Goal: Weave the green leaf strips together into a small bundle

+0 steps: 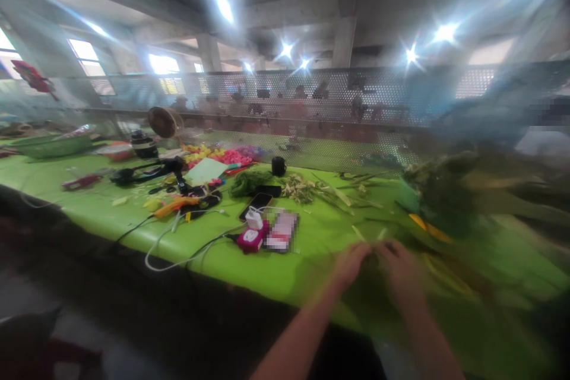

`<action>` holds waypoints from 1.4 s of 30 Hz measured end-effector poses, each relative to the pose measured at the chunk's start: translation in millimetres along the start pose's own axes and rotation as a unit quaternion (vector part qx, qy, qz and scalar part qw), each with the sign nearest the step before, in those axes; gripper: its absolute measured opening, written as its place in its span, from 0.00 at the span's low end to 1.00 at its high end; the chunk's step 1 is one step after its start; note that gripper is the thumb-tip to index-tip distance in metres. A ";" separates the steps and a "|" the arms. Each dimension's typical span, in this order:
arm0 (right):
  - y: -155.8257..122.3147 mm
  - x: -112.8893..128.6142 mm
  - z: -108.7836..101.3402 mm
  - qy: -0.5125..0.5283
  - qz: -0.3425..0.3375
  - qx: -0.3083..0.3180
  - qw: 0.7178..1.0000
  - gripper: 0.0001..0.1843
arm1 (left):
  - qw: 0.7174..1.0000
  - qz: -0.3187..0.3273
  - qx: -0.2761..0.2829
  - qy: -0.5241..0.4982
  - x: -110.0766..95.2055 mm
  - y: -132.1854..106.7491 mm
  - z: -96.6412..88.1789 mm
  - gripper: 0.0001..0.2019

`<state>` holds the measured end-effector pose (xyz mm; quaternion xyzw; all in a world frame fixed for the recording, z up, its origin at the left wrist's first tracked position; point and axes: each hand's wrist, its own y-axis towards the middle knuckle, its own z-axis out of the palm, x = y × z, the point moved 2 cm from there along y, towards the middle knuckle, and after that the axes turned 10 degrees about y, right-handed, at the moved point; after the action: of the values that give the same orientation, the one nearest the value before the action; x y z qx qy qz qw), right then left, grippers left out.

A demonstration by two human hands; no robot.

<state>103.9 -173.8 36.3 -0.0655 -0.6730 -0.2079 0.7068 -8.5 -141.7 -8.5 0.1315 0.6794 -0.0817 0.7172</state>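
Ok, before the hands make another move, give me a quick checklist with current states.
1. Left hand in view: ok, though blurred.
2. Right hand in view, close beside the left: ok, also blurred.
3. Pale strips at the fingertips firmly gripped: cannot tell, too blurred.
4. Pink plug block apart from both hands: ok.
5. Orange tool apart from both hands: ok.
6. White cable kept within the green table: not ok, it loops over the front edge.
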 end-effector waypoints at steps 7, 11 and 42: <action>1.0 -3.8 -4.9 0.008 -0.003 -0.027 1.000 0.13 | 1.000 0.006 0.011 0.009 -6.0 -1.4 -0.8 0.16; 2.9 -14.8 -2.6 0.044 0.034 0.009 0.998 0.18 | 1.000 0.022 -0.011 -0.004 2.4 2.9 -5.5 0.18; 9.8 -22.1 -10.1 -0.250 -0.103 0.071 0.960 0.20 | 0.996 -0.011 -0.051 0.078 7.1 9.5 -15.1 0.14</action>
<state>116.7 -164.1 15.7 0.0051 -0.8444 -0.2084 0.4935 -19.6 -127.7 -15.5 0.0931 0.7377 -0.0448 0.6671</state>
